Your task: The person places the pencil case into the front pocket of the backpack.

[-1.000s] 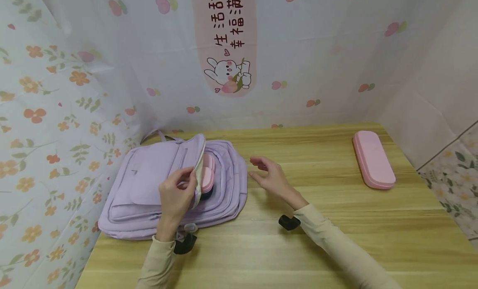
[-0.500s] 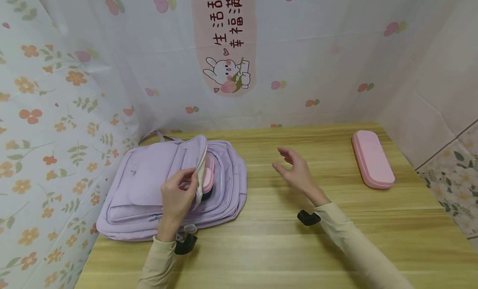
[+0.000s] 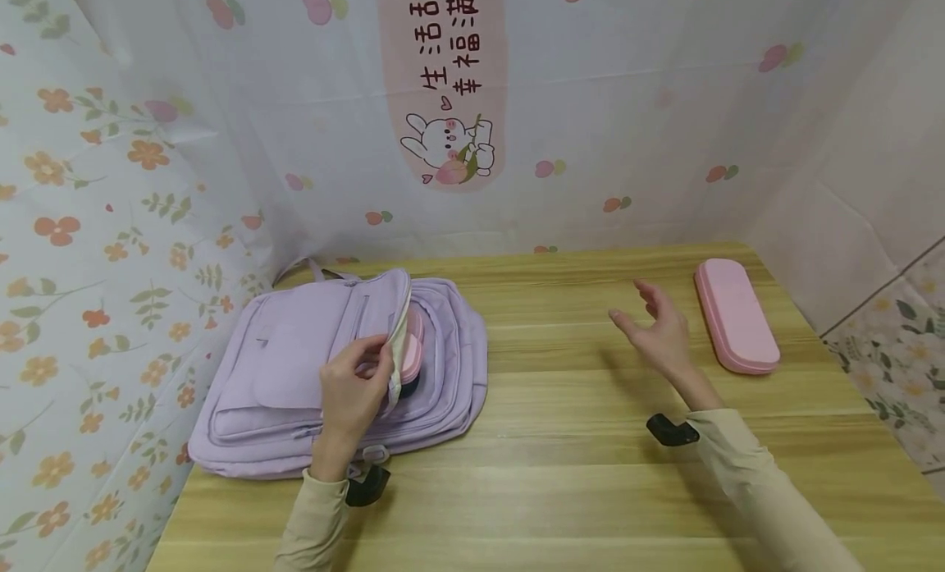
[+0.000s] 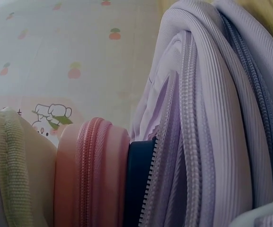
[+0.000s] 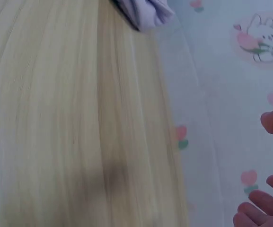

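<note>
A lavender backpack (image 3: 295,342) lies flat on the left of the table, its front pocket unzipped. My left hand (image 3: 354,383) pinches the edge of the pocket flap (image 3: 399,342) and holds it raised. Inside the pocket sits a pink zippered case (image 4: 93,175), with a dark blue item (image 4: 140,175) beside it in the left wrist view. My right hand (image 3: 660,334) is over the right part of the table, fingers spread and thumb apart, holding nothing. Just right of it lies another pink zippered case (image 3: 738,313), on the table.
The wood-grain table (image 3: 554,473) meets a printed curtain (image 3: 591,129) at the back. A flowered curtain (image 3: 96,309) hangs along the left side. Black wrist mounts (image 3: 670,430) sit under both forearms.
My right hand has moved right, away from the backpack and toward the pink case on the table, its fingers spreading wider. The left hand still holds the flap.
</note>
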`<state>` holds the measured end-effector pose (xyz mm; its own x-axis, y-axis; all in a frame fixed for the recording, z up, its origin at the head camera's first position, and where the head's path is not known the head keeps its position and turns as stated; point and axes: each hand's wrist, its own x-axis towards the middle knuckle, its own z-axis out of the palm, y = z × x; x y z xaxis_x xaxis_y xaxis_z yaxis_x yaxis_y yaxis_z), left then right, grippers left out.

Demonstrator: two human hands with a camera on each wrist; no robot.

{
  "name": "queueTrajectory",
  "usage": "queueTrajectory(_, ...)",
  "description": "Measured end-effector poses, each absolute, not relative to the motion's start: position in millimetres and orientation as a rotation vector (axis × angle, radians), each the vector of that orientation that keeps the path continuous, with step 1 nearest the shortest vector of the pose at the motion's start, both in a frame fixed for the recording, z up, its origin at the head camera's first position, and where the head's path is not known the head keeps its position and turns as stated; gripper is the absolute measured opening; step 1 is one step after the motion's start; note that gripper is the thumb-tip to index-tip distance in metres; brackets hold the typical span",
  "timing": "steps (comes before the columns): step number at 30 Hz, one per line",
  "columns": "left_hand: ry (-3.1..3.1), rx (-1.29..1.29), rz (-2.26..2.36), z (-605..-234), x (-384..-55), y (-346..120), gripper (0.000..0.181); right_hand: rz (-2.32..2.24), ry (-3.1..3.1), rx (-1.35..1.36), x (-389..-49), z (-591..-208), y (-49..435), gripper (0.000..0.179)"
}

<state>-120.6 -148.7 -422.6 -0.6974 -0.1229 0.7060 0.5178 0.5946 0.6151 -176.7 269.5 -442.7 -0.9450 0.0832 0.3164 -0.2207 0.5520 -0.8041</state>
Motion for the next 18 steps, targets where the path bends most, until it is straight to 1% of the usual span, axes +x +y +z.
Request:
queueTrajectory(5, -2.081, -0.315, -1.114, -406, -111, -142, 0.015, 1.409, -2.547, 0.044, -168, -438, 295, 0.073)
queueTrajectory(9, -2.071, -0.327, -1.117, -396, -107, -138, 0.015, 1.318, -2.585, -0.052, -162, -435, 314, 0.078)
queueTrajectory(14, -2.078, -0.321, -1.13, -395, -106, -138, 0.015, 1.182, -2.605, -0.161, -155, -440, 337, 0.081)
queueTrajectory(18, -2.09, -0.304, -1.129, -404, -110, -142, 0.016, 1.145, -2.625, -0.258, -152, -447, 355, 0.085)
